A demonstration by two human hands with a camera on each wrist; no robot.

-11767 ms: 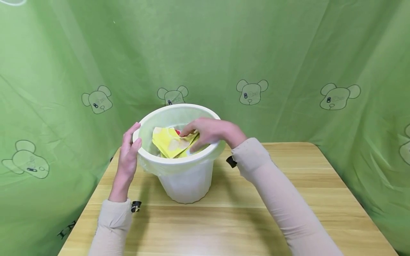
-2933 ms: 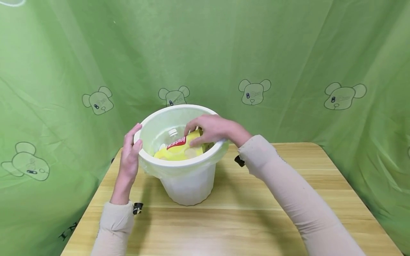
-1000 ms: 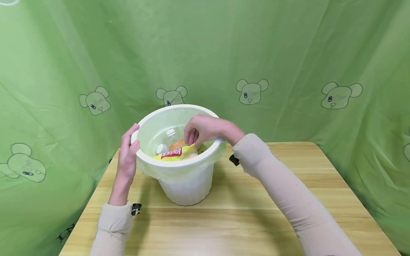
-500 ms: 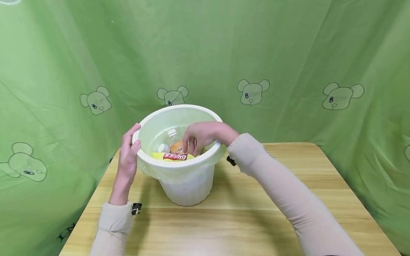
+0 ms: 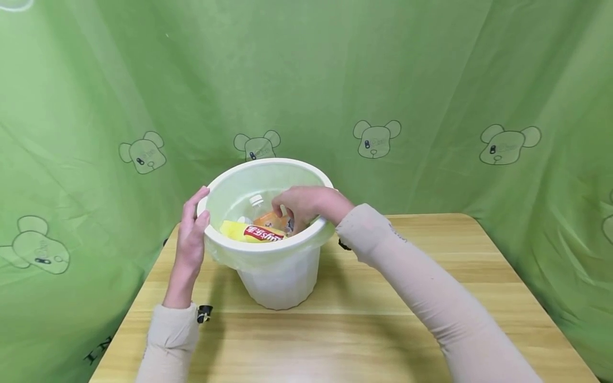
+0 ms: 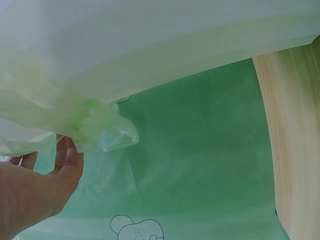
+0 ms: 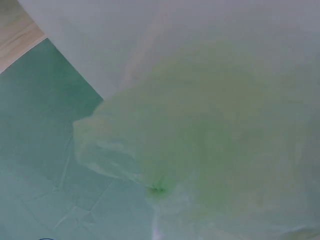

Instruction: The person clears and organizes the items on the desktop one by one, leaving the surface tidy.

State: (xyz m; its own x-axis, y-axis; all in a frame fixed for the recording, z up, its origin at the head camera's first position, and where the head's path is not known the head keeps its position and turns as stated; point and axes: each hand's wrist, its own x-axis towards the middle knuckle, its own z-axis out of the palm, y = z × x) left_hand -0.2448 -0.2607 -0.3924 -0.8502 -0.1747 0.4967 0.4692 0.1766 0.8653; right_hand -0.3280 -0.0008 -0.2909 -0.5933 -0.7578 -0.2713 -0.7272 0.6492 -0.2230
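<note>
A white trash can (image 5: 278, 279) with a thin pale-green liner (image 5: 261, 173) folded over its rim stands on the table, leaning a little. My left hand (image 5: 191, 234) holds the rim on the left; in the left wrist view its fingers (image 6: 67, 160) curl beside the bunched liner. My right hand (image 5: 306, 207) reaches down inside at the right, fingers bent downward and fingertips hidden; I cannot tell whether they grip anything. Left of them lie a yellow Lay's chip bag (image 5: 234, 230) with a red label, a clear bottle with a white cap (image 5: 256, 200), an orange-labelled item (image 5: 270, 219) and another white cap.
The wooden table (image 5: 383, 330) carries the can near its far left part. Green curtains (image 5: 431, 80) with bear drawings hang behind and at both sides. In the right wrist view the can's wall (image 7: 100, 45) and the liner (image 7: 200, 140) fill most of the picture.
The right hand has let go of the chip bag and dipped deeper into the can. The chip bag has dropped and turned, its label now slanting down to the right. The left hand stays put.
</note>
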